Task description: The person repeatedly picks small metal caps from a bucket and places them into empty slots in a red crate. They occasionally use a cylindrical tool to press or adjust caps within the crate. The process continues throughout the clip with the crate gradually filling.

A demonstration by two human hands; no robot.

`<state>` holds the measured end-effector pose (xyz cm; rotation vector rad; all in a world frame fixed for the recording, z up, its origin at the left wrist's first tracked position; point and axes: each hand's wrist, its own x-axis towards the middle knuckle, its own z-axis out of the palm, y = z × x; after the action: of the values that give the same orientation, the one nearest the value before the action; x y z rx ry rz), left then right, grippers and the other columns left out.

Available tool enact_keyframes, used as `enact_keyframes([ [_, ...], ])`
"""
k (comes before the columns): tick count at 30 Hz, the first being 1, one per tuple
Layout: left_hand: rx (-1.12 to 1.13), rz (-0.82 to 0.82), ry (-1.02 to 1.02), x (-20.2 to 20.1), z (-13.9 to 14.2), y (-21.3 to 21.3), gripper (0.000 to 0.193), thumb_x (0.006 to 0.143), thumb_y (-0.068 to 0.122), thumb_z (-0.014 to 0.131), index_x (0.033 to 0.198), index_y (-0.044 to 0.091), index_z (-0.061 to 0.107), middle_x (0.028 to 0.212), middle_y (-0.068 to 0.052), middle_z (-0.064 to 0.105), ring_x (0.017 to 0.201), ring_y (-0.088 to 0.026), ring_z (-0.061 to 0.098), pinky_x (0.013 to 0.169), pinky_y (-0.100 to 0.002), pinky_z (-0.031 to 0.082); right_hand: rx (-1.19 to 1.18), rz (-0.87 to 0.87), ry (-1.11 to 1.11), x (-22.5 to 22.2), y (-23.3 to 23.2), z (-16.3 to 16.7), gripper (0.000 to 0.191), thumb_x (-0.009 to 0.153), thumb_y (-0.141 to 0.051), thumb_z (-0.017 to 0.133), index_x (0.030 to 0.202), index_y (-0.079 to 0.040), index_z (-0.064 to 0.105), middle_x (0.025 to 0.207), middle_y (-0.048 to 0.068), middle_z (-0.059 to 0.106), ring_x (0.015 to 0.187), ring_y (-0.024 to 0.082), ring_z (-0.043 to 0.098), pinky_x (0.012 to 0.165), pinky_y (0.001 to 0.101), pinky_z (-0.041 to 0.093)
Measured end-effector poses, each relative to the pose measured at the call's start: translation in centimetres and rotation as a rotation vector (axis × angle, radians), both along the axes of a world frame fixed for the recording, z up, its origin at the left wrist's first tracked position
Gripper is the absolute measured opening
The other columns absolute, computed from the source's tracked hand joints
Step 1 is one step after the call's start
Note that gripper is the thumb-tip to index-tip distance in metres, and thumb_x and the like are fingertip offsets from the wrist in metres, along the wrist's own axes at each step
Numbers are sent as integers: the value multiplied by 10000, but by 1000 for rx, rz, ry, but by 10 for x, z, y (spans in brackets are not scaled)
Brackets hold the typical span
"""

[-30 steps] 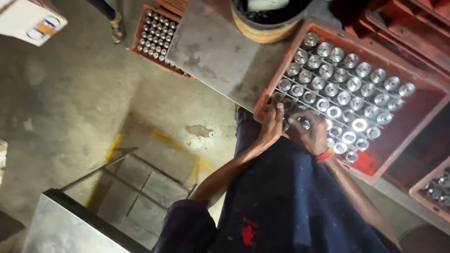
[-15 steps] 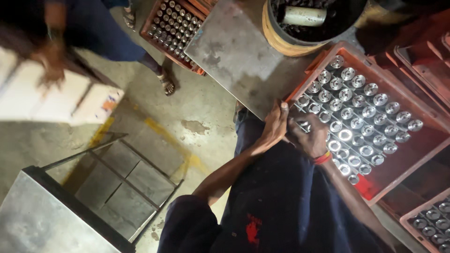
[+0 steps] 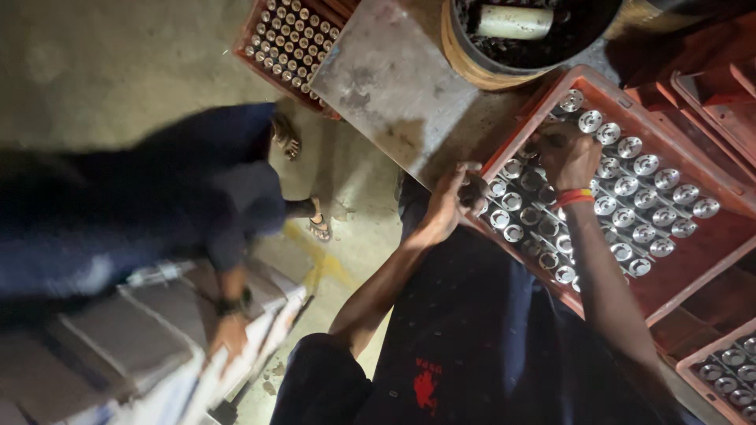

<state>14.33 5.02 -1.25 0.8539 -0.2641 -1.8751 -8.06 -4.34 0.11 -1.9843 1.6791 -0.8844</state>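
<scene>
1. Both hands are over the red crate (image 3: 713,236), which rests on the metal worktop (image 3: 378,86) and is packed with capped glass bottles (image 3: 646,165).
2. Left hand (image 3: 449,197) sits at the crate's near rim, grip curled around something dark; what it is I cannot tell.
3. Right hand (image 3: 568,153) is clenched over a bottle top in the upper rows.
4. Those bottles look heavy, rigid, breakable and likely slick; the neck just under the cap looks the safest place to take one.
5. Compared with half a second ago, the right hand has moved further up the crate, and a co-worker (image 3: 157,212) carrying cardboard cartons (image 3: 150,346) has come in close on the left.
</scene>
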Motion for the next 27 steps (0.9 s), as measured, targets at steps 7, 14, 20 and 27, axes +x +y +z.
enact_keyframes([
  [7,-522,-100,-772,-27,2,-6,445,1227,431,348,1473,121,551,1249,-118,631,1019,-181,584,895,-348,522,347,-13,-418,11,67,31,242,1090,-208,676,1248,-37,744,1102,62,749,955,141,697,829,321,562],
  [14,318,-292,-233,-49,-4,7,407,1070,472,432,1325,190,578,968,-100,604,754,-201,546,640,-366,484,503,-216,-693,14,101,30,192,906,-178,814,1057,-77,754,1096,67,752,920,164,697,770,314,560],
  [20,304,-60,296,-30,-12,3,286,1018,110,533,1288,18,556,1137,-185,680,928,-244,712,834,-345,594,-67,-105,46,-21,52,11,97,976,-146,856,1046,-102,805,1058,74,793,960,218,721,897,393,561],
  [27,29,-130,79,-35,0,6,240,1161,248,492,1293,57,554,905,-127,704,561,-66,542,474,-191,399,103,-56,5,-31,28,9,174,970,-217,841,1048,-69,793,1039,95,781,860,233,759,737,357,595],
])
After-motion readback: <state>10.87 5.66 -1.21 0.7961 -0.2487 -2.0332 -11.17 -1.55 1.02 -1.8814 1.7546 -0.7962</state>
